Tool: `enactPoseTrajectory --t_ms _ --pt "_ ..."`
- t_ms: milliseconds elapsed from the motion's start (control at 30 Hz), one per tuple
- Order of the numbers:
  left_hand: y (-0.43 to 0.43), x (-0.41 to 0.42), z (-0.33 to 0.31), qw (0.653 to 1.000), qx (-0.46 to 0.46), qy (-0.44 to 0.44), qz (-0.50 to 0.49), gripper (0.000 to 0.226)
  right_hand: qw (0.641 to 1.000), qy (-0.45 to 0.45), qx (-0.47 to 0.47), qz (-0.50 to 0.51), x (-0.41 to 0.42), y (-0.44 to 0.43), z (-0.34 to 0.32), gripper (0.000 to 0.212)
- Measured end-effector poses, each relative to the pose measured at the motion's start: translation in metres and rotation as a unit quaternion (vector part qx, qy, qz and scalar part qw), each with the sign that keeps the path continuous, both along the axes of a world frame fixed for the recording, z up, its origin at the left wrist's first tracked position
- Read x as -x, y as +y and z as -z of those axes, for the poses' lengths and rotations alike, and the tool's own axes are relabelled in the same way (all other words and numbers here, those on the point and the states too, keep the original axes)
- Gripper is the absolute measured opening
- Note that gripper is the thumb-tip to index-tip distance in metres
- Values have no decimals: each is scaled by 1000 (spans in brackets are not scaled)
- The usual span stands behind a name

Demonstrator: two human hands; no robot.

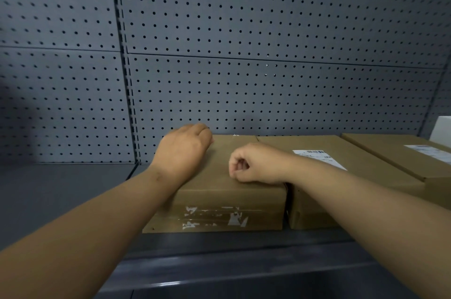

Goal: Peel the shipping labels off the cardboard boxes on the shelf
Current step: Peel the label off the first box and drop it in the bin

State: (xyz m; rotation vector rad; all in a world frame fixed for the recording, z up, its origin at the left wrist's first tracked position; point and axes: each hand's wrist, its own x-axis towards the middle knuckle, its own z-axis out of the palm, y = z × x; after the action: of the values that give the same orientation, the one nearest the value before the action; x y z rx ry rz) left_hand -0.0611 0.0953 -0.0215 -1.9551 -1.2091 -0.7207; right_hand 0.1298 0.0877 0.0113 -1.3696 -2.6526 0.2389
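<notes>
On the grey shelf, three cardboard boxes are ranged side by side before a pegboard wall. The left hand is laid on the far left corner of the left box; its fingers are bent out of sight, so a grip cannot be confirmed. The right hand is rested on the same top, fingers curled closed, nothing seen held. A white label is noted on the middle box, another label on the right box. Torn scraps are seen on the left box's front.
</notes>
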Motion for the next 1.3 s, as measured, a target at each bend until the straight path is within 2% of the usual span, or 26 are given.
enactPoseTrajectory --t_ms 67,133,267,433,600,733,900,967,1033,1200,1300 --pt "-1 0 0 1000 6 -11 -7 12 999 8 -16 37 -3 9 -3 18" --pt "-1 -1 0 1000 6 -15 -11 8 997 10 -27 67 -1 13 -3 22" --pt "1 0 1 1000 -5 -15 -9 7 1000 5 14 -26 20 0 3 13" --pt "0 1 1 1000 -4 -25 -18 12 993 4 -36 108 7 33 -1 26" --pt "0 0 1 999 -19 -24 -12 12 1000 1 -10 20 25 23 3 16" --pt "2 1 2 999 -17 -22 -14 21 991 -9 -32 133 11 56 1 24" --pt "4 1 2 999 -25 -20 -8 13 998 -5 -21 65 24 49 3 16" --pt "5 0 2 999 -27 -21 -11 9 992 -16 -24 120 17 59 0 16" --pt "6 0 3 999 -32 -18 -9 8 984 -21 -35 175 15 64 0 28" --pt "7 0 5 999 -36 -8 -14 14 996 8 -21 81 33 53 6 13" --pt "6 -1 3 999 -28 -7 -18 9 982 2 -31 186 15 63 1 32"
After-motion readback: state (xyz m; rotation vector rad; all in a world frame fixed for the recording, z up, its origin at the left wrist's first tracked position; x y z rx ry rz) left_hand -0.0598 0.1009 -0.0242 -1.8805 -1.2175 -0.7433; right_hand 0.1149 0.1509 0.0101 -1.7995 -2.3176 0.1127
